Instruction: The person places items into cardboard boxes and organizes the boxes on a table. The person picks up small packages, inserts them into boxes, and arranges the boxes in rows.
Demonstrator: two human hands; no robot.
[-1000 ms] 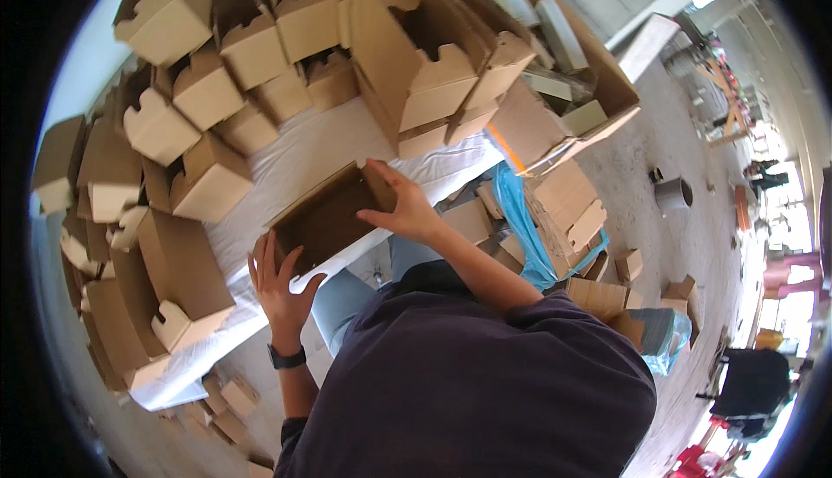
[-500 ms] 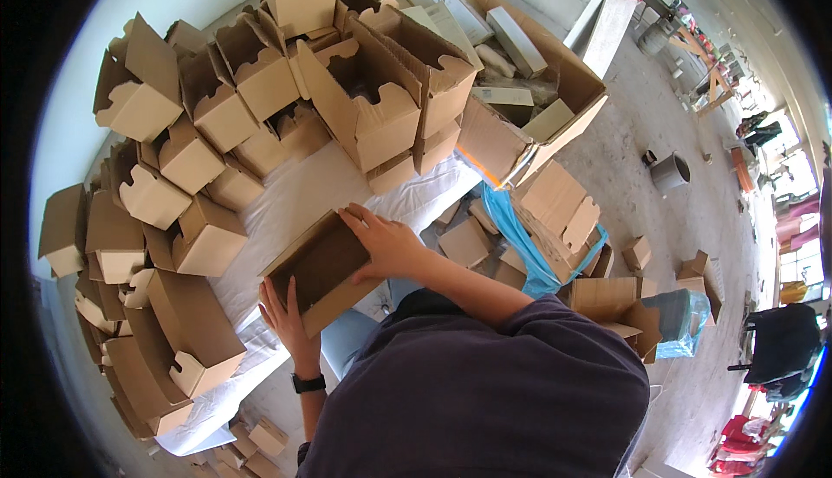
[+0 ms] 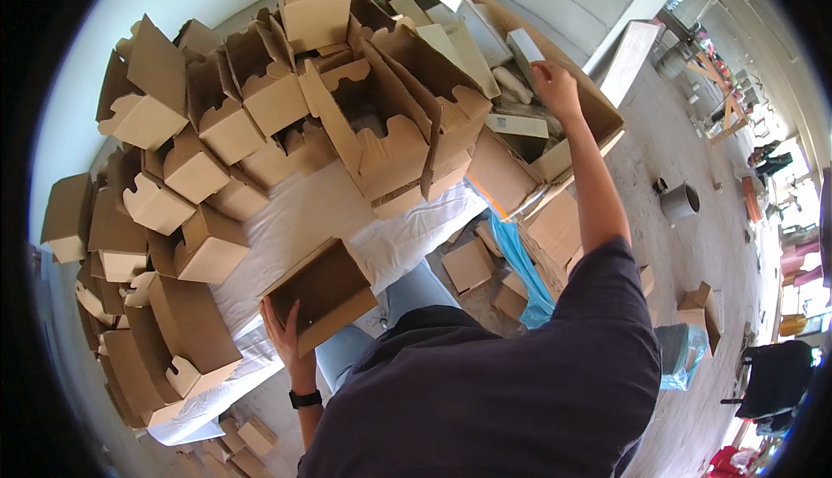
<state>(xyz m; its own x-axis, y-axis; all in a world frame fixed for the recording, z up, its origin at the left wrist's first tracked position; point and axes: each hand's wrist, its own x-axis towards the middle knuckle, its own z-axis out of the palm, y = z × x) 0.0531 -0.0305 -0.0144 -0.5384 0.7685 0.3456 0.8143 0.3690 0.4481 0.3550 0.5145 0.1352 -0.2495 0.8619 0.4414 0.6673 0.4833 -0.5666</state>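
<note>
An open brown cardboard box [image 3: 340, 320], its inside showing bare, is tilted at the table's near edge. My left hand [image 3: 288, 338] grips its near left wall, with a finger over the rim. My right arm stretches far to the right, where my right hand [image 3: 557, 92] is closed on the near end of a slim white box [image 3: 523, 46]. That white box lies in a large carton [image 3: 600, 123] among several other white and pale boxes. My fingers partly hide its end.
Several open brown boxes [image 3: 221, 244] are stacked along the table's left and far sides. White sheeting [image 3: 394, 240] covers the table. Flattened cardboard and blue plastic [image 3: 524, 270] lie below the carton. A grey bucket [image 3: 680, 202] stands on the floor at right.
My right hand has let go of the open cardboard box and moved up and right to the white box in the large carton. My left hand still holds the cardboard box.
</note>
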